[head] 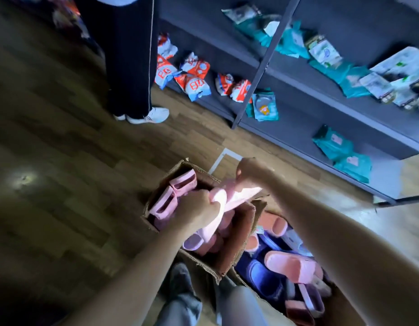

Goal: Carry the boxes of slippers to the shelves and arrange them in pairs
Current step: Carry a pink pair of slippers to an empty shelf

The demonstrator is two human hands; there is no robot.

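Grey trouser legs (182,302) fill the near edge. Just beyond them two open cardboard boxes stand on the floor (62,142), which is laid in brown wood-grain planks. Both bare forearms reach away from the camera over the left box (236,234), whose corrugated flaps stand up with ragged edges.

Knuckles up, the left hand (199,209) has its fingers curled tight round a pale pink slipper (205,231). It is soft and rounded, and its open toe hangs toward the camera above the box. Farther and higher, with the wrist bent down, the right hand (250,171) pinches the far end of a second slipper (242,195) between thumb and fingertips. This one has its flat sole facing up, and its near end meets the first slipper beside the left hand.

More pink slippers (173,191) stand packed on edge in the far left of that box. Touching it on the right, the right box (336,309) holds a loose heap of blue slippers (264,278) with a chunky pink one (290,264) on top.

Dark grey shelves (297,109) with a slim metal post run across the far right. Their boards carry crinkled red-and-white packs (194,67) and flat teal packs (344,149).

At the far left stand another person's legs (131,67) in dark trousers with a thin pale side stripe, ending in white shoes (152,115).
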